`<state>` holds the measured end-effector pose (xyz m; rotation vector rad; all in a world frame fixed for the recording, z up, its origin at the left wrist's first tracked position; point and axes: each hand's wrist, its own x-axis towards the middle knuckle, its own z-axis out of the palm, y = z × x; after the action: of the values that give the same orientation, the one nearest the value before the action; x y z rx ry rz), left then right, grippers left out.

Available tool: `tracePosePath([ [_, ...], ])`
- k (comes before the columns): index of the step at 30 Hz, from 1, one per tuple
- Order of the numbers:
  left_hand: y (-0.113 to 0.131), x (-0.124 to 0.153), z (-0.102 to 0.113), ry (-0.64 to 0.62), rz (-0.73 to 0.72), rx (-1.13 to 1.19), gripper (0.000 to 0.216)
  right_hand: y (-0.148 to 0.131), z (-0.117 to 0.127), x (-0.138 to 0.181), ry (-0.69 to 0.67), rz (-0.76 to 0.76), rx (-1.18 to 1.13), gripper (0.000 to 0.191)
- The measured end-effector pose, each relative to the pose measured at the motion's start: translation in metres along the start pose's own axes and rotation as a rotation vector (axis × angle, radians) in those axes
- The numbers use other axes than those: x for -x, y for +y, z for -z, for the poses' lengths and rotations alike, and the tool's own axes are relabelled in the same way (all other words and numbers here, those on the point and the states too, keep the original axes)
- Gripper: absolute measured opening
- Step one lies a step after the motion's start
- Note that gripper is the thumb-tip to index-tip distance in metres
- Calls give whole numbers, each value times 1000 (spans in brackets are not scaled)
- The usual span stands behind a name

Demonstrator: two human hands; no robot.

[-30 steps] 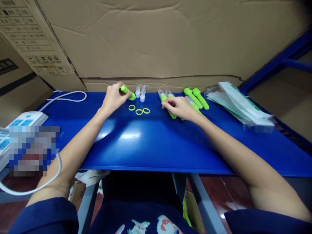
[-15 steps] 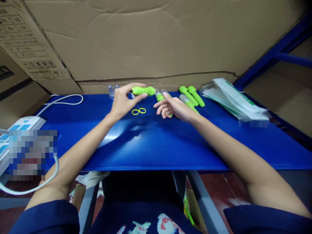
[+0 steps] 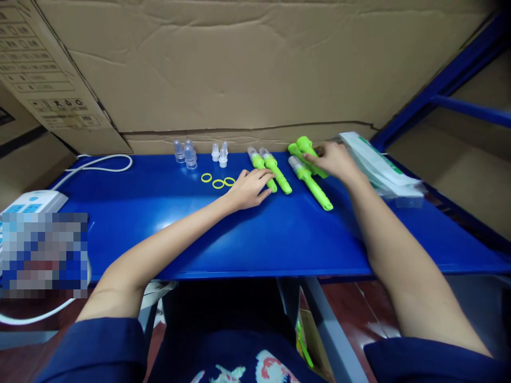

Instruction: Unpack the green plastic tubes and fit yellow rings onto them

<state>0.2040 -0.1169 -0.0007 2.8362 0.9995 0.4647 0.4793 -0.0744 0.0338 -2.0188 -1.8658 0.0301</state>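
Observation:
My left hand rests over the lower part of a bright green plastic tube with a clear tip, its fingers apart. Close beside that lies a second clear-tipped green tube. My right hand is at the back right, thumb and fingers closed around a green tube with a flared end; the fingers hide part of it. Another flared green tube shows next to it. In front lies a third clear-tipped green tube.
Left of my left hand are three yellow rings, three small whitish nozzles and three clear caps. Plastic packaging lies at right. A power strip with a white cable stands at left. Cardboard walls the back.
My left hand has let go of the green tube it held up and come down rightward onto the table. My right hand has moved right and closed on a flared green tube.

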Motion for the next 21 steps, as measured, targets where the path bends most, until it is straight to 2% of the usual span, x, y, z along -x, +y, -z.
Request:
tracePosePath([
  [3, 1, -1, -3, -23, -5, -16, 41, 8, -15, -5, -76, -5, 30, 42],
  [6, 0, 0, -2, -21, 3, -27, 39, 3, -25, -6, -64, 9, -4, 41],
  [11, -3, 4, 6, -37, 27, -34, 36, -14, -13, 4, -52, 41, 77, 33],
  [16, -4, 6, 13, -67, 53, -48, 36, -31, 2, 18, -327, 59, 252, 45],
  [21, -5, 6, 18, -121, 74, -51, 41, -28, -5, 19, -391, 47, 306, 50],
])
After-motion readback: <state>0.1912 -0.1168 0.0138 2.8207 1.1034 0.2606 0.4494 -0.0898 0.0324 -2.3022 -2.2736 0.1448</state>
